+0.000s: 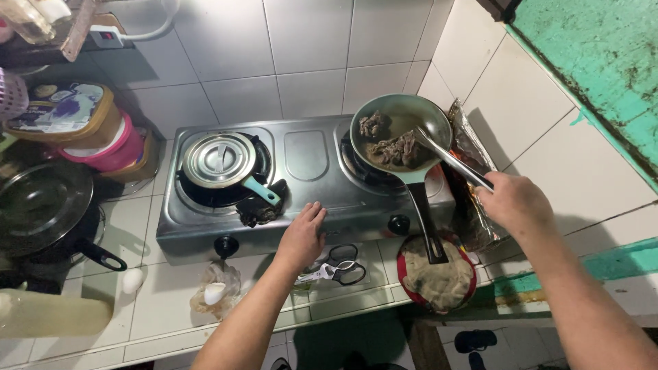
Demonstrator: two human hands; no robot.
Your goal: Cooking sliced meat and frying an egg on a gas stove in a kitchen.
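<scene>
A: Steel everywhere here; the stove [308, 185] has a pan [401, 133] on its right burner, meat [399, 149] lying in dark sauce on the near side of it; the right hand [514, 202] is closed round the handle of a spoon [449, 159] whose bowl dips into the pan beside the meat

B: And the left hand [301, 236]?

A: Flat and empty, fingers loosely together, resting on the stove's front edge between the two knobs [226, 245]; it is not steadying the pan

B: So that is the weak point?

A: I think so; the pan handle [426, 223] sticks out over the counter edge, above a red plate [439, 277] of flatbread; a hard push with the spoon could turn or tip the unheld pan and slop sauce over the burner or onto the bread

B: Anything else near?

A: Scissors [337, 268] lie just below the left hand; an egg [132, 279] sits loose on the tiles near the counter edge and could roll; the lidded pot [221, 161] on the left burner has its handle pointing towards the left hand, so a careless sweep may knock it; I cannot tell if either burner is lit
</scene>
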